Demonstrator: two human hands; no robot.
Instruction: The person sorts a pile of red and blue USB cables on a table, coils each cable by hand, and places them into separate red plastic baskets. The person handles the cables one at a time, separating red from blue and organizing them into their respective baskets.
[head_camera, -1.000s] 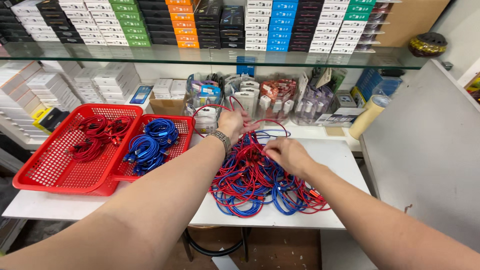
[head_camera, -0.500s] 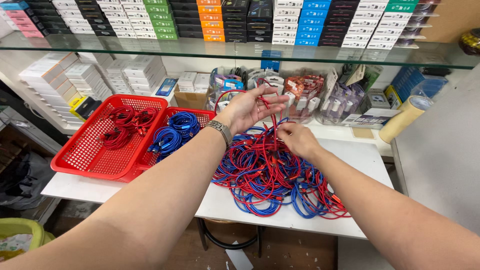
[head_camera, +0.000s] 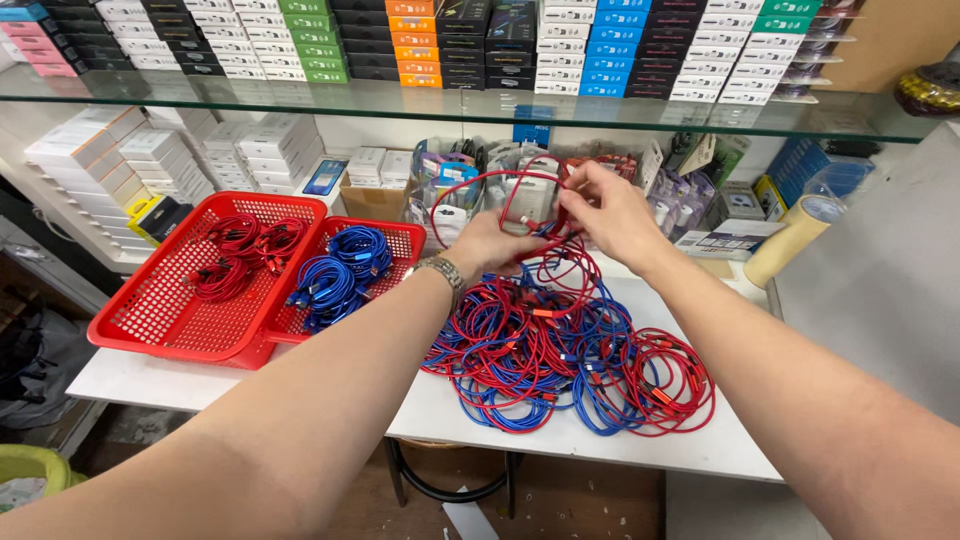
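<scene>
A tangled pile of red and blue cables (head_camera: 560, 355) lies on the white table (head_camera: 440, 410). My left hand (head_camera: 490, 245), with a metal watch at the wrist, grips a red cable (head_camera: 470, 190) that loops up above the pile. My right hand (head_camera: 610, 210) pinches the same red cable near its upper end. Both hands are raised above the far side of the pile. To the left, a large red basket (head_camera: 180, 300) holds coiled red cables (head_camera: 240, 250), and a smaller red basket (head_camera: 390, 240) beside it holds coiled blue cables (head_camera: 335, 275).
A glass shelf (head_camera: 450, 100) with rows of coloured boxes runs above. White boxes (head_camera: 150, 150) and packaged goods (head_camera: 470, 170) stand behind the table. A roll of tape (head_camera: 790, 235) sits at the right, next to a grey panel (head_camera: 880, 290). A stool (head_camera: 450, 480) is under the table.
Both hands rose from the pile, lifting a red cable into a loop. The right hand came up off the pile to pinch the cable's upper end.
</scene>
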